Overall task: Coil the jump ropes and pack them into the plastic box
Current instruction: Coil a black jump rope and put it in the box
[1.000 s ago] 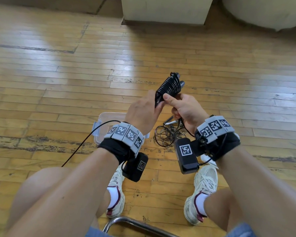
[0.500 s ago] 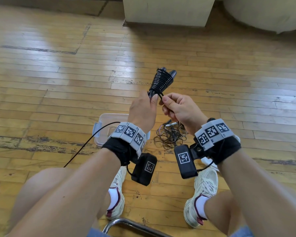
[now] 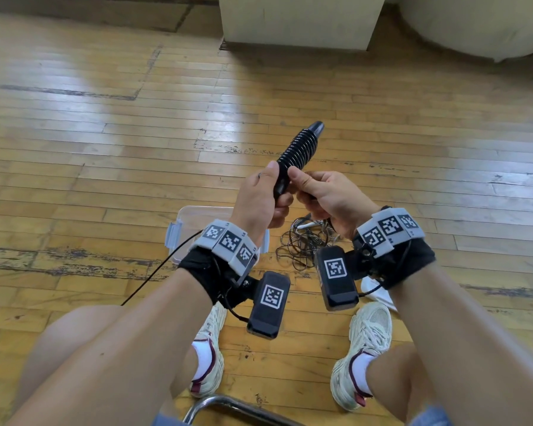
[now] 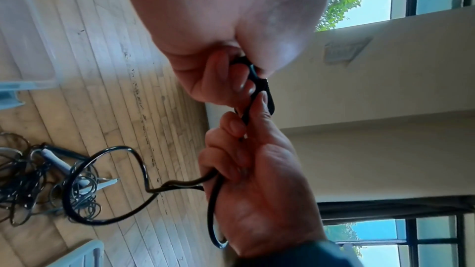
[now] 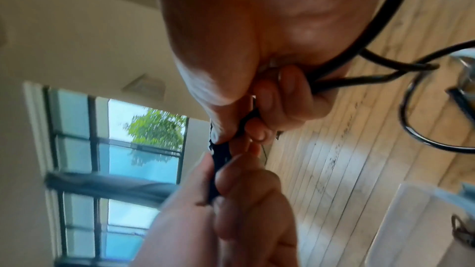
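From the head view, you're seated over a worn, glossy wooden plank floor [image 3: 90, 142], a pale cream block [image 3: 299, 20] standing at the far edge. Your left hand [image 3: 259, 198] grips the lower end of the black jump rope wound tightly round its handles [image 3: 296, 152], held up tilted away from you; your right hand [image 3: 323, 195] pinches just beside it, thumb on the coil. The clear plastic box with pale blue clips [image 3: 179, 232] sits on the floor under your left wrist, and a tangled heap of thin dark ropes [image 3: 302, 244] lies just right of it.

Left wrist view: your right-hand fingers [image 4: 231, 129] curl round the loose black cord [image 4: 102, 190], which loops down toward the heap. Cream wall and windows with green leaves behind.

Right wrist view, blurred: both hands close on the black bundle [image 5: 221, 155], cord trailing off right over the planks; the box wall [image 5: 401, 230] shows at lower right.
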Available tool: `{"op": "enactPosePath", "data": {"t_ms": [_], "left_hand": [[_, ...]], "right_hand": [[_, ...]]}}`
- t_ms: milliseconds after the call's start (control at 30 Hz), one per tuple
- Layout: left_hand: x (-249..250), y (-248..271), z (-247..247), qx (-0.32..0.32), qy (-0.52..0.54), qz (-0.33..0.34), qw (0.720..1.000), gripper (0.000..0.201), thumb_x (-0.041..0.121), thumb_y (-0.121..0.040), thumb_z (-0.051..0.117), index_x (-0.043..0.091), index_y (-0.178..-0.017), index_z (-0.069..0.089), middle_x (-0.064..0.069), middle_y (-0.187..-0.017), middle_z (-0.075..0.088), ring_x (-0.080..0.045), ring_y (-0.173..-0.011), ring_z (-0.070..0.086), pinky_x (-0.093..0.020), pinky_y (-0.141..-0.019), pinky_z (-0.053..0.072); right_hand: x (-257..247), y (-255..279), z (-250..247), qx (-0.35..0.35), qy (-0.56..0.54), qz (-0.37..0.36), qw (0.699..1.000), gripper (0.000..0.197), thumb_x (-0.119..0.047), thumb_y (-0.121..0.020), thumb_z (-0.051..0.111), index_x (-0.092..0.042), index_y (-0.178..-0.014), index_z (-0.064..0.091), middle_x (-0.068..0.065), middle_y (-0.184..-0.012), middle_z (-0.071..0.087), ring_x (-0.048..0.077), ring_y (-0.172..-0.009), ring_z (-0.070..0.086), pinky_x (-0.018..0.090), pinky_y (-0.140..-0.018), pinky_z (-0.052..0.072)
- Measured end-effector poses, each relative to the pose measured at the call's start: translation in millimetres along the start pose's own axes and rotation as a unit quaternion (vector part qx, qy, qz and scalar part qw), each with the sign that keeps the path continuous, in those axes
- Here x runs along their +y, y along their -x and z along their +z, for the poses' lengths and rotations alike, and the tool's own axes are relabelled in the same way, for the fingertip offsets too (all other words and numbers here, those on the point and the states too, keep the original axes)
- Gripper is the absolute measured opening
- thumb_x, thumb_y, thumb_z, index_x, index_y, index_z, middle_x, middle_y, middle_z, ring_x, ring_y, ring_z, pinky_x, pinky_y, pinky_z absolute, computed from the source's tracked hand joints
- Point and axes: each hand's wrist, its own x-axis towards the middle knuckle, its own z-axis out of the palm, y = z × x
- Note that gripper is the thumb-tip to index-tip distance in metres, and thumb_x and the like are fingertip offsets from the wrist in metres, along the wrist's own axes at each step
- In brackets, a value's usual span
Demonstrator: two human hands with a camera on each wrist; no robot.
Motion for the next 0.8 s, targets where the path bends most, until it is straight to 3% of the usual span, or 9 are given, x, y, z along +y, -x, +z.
{"op": "enactPosePath", "data": {"t_ms": [100,233,333,433,500,567,633,700,800], "left_hand": [[1,0,0,-0.013,0.021,-0.019,1.0,0.042,0.04,-0.109,0.033,0.009,-0.087,0.052,0.001,-0.055,0.041,-0.007,-0.036,0.029,-0.015,-0.033,0.02],[4,-2,-5,-0.062,0.054,-0.071,0.994,0.045,0.045,-0.107,0.033,0.009,-0.09,0.055,0.004,-0.054,0.037,-0.007,-0.038,0.027,-0.02,-0.038,0.016],[4,-1,-4,-0.045,-0.034,-0.063,0.996,0.047,0.045,-0.107,0.033,0.009,-0.087,0.057,0.002,-0.055,0.042,-0.011,-0.043,0.031,-0.024,-0.042,0.021],[0,-4,-5,-0.007,-0.159,0.011,0.987,0.032,0.036,-0.106,0.044,0.006,-0.101,0.054,-0.007,-0.069,0.058,-0.016,-0.049,0.044,-0.029,-0.047,0.035],[-5,-5,-8,-0.016,-0.322,0.092,0.942,0.03,0.034,-0.101,0.055,0.009,-0.116,0.048,-0.004,-0.085,0.062,-0.014,-0.059,0.052,-0.028,-0.055,0.041],[-12,-4,-8,-0.013,-0.473,0.144,0.869,0.043,0.035,-0.096,0.064,0.012,-0.127,0.046,0.001,-0.1,0.058,-0.015,-0.075,0.054,-0.027,-0.067,0.042],[-17,-5,-10,0.016,-0.532,0.184,0.826,0.045,0.033,-0.094,0.066,0.01,-0.127,0.047,-0.003,-0.114,0.055,-0.019,-0.088,0.055,-0.031,-0.076,0.044],[-18,-6,-10,0.032,-0.547,0.217,0.808,0.038,0.03,-0.096,0.063,0.007,-0.123,0.049,-0.008,-0.119,0.053,-0.025,-0.092,0.057,-0.036,-0.077,0.048],[-19,-6,-8,0.046,-0.547,0.228,0.804,0.031,0.029,-0.101,0.053,0.005,-0.121,0.049,-0.012,-0.117,0.056,-0.029,-0.091,0.058,-0.037,-0.073,0.046]], "right_hand": [[1,0,-1,0.021,-0.016,0.013,1.0,0.034,-0.043,-0.091,0.068,-0.013,-0.08,0.056,-0.003,-0.065,0.054,0.006,-0.044,0.032,0.019,-0.04,0.024],[3,3,-3,-0.001,-0.088,0.003,0.996,0.031,-0.037,-0.091,0.068,-0.012,-0.109,0.061,-0.009,-0.074,0.062,0.006,-0.049,0.029,0.02,-0.045,0.02],[6,2,-5,0.006,-0.112,-0.006,0.994,0.021,-0.03,-0.093,0.068,-0.015,-0.106,0.064,-0.007,-0.066,0.05,0.007,-0.048,0.024,0.02,-0.044,0.018],[10,0,-5,0.067,-0.102,-0.007,0.992,0.023,-0.027,-0.089,0.074,-0.014,-0.106,0.068,-0.006,-0.06,0.045,0.007,-0.045,0.025,0.02,-0.04,0.022],[11,-1,-8,0.097,-0.092,-0.006,0.991,0.022,-0.027,-0.089,0.075,-0.013,-0.104,0.068,-0.005,-0.057,0.045,0.006,-0.042,0.026,0.019,-0.038,0.023],[11,-1,-9,0.104,-0.091,-0.002,0.99,0.021,-0.027,-0.09,0.073,-0.011,-0.102,0.066,0.002,-0.065,0.052,0.005,-0.042,0.027,0.018,-0.036,0.024],[13,-1,-6,0.102,-0.072,0.005,0.992,0.02,-0.028,-0.09,0.073,-0.012,-0.1,0.066,0.007,-0.074,0.055,0.005,-0.043,0.028,0.017,-0.037,0.025],[14,0,0,0.097,-0.062,0.011,0.993,0.019,-0.028,-0.09,0.073,-0.012,-0.099,0.066,0.0,-0.067,0.05,0.005,-0.043,0.029,0.018,-0.039,0.025],[13,0,4,0.105,-0.051,0.008,0.993,0.021,-0.029,-0.092,0.072,-0.011,-0.097,0.064,-0.002,-0.067,0.052,0.006,-0.045,0.032,0.019,-0.04,0.027]]}}
